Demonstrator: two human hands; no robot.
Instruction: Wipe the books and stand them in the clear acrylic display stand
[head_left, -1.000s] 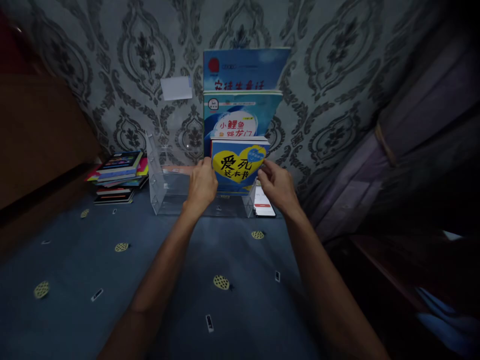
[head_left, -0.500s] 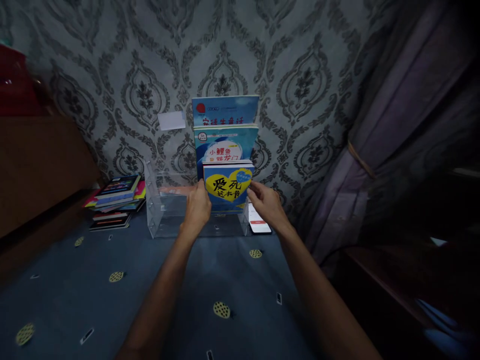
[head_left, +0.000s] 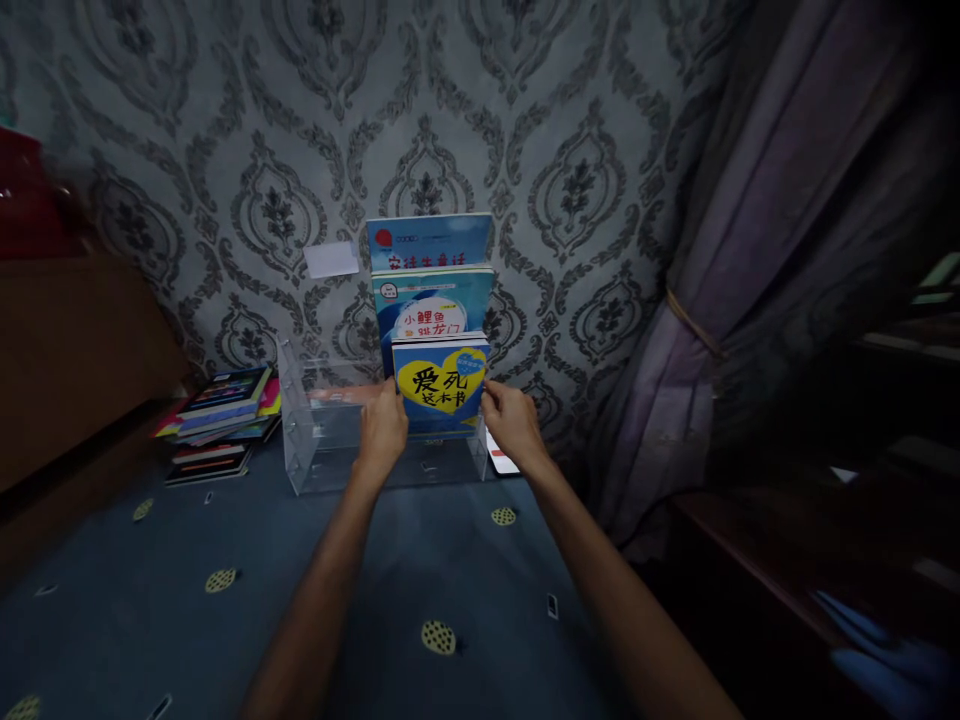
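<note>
A small blue book with a yellow heart [head_left: 440,388] stands upright at the front of a clear acrylic rack [head_left: 300,440]. My left hand [head_left: 383,422] is closed on its left edge, and my right hand [head_left: 513,418] pinches its right edge. Behind it rises a teal-blue book with a white oval title [head_left: 433,300]. Farther back and taller is another blue book [head_left: 431,238] with a red mark at its upper left. The lower part of both back books is covered by those in front.
Several books lie in an uneven pile [head_left: 221,415] left of the rack. A phone [head_left: 501,456] with a lit screen sits behind my right wrist. The blue cloth [head_left: 352,600] has pineapple prints. A tied curtain [head_left: 675,400] hangs on the right; a brown box [head_left: 82,350] stands on the left.
The camera view has shifted, so the scene sits slightly lower and to the left. Both hands keep hold of the yellow-heart book, which stays at the rack's front.
</note>
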